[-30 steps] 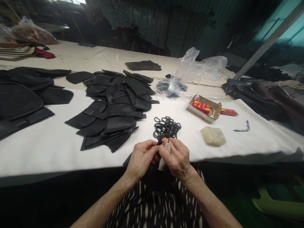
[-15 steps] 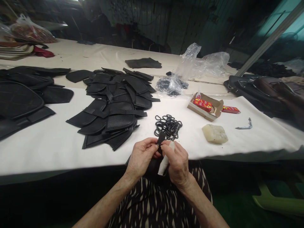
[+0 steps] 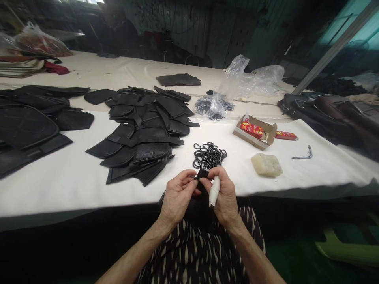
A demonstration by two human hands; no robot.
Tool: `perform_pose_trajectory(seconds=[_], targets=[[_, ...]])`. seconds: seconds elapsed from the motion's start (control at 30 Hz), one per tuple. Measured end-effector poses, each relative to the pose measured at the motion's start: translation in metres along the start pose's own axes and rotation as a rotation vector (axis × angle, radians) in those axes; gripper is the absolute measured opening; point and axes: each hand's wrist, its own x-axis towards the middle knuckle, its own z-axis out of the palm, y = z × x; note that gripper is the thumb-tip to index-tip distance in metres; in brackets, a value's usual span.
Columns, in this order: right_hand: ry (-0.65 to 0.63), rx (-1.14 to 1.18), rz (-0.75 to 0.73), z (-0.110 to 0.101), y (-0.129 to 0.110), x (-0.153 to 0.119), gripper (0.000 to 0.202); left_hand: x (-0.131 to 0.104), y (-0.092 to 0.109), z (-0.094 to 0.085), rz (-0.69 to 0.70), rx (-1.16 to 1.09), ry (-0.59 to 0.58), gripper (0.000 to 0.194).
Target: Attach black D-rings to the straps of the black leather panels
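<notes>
My left hand (image 3: pixel 177 194) is closed, its thumb and fingers pinching a black strap (image 3: pixel 203 173) around a small dark ring that is mostly hidden by the fingertips. The strap belongs to a black leather piece (image 3: pixel 197 209) on my lap. My right hand (image 3: pixel 225 197) pinches the strap's other side with thumb and forefinger. Held in the same palm is a slim tool with a white-wrapped handle (image 3: pixel 214 192); a thin metal shaft seems to point up from it. Just beyond my fingers lies a heap of black metal D-rings (image 3: pixel 209 155).
Left of the rings lie piled black leather pieces with straps (image 3: pixel 149 146), and more black pieces (image 3: pixel 26 126) farther left. To the right are a yellowish wax block (image 3: pixel 266 165), a cardboard box (image 3: pixel 254 132) with red packets, and a bent metal tool (image 3: pixel 302 154). Plastic bags (image 3: pixel 237 79) stand behind.
My right hand has turned, so the white-wrapped handle stands more upright. My right forefinger has moved up to the strap's end, which is now folded toward me.
</notes>
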Motion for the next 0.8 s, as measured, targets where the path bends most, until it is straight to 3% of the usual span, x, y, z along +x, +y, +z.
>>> perform_pose_trajectory(seconds=[0.13, 0.2, 0.33, 0.4, 0.47, 0.57, 0.67, 0.8], targets=[[0.064, 0.032, -0.039, -0.006, -0.006, 0.011, 0.013, -0.02, 0.008, -0.007, 0.092, 0.158, 0.095, 0.023], [0.091, 0.037, -0.056, -0.011, -0.012, 0.02, 0.014, -0.029, 0.013, -0.011, 0.036, 0.181, 0.064, 0.017], [0.031, 0.074, -0.136, -0.018, -0.027, 0.029, 0.015, -0.032, 0.021, -0.017, -0.382, -0.24, -0.226, 0.033], [-0.08, 0.075, -0.233, -0.018, -0.036, 0.026, 0.01, -0.027, 0.022, -0.019, -0.53, -0.514, -0.264, 0.035], [-0.203, 0.021, -0.396, -0.016, -0.044, 0.019, 0.008, -0.021, 0.023, -0.021, -0.577, -0.688, -0.242, 0.03], [-0.322, -0.139, -0.689, -0.01, -0.049, 0.006, 0.023, -0.015, 0.025, -0.023, -0.623, -0.734, -0.11, 0.018], [-0.31, -0.296, -0.905, -0.002, -0.043, -0.004, 0.025, -0.012, 0.026, -0.021, -0.695, -0.665, 0.002, 0.016], [-0.277, -0.325, -1.012, 0.003, -0.031, -0.009, 0.019, -0.009, 0.024, -0.015, -0.634, -0.617, -0.021, 0.019]])
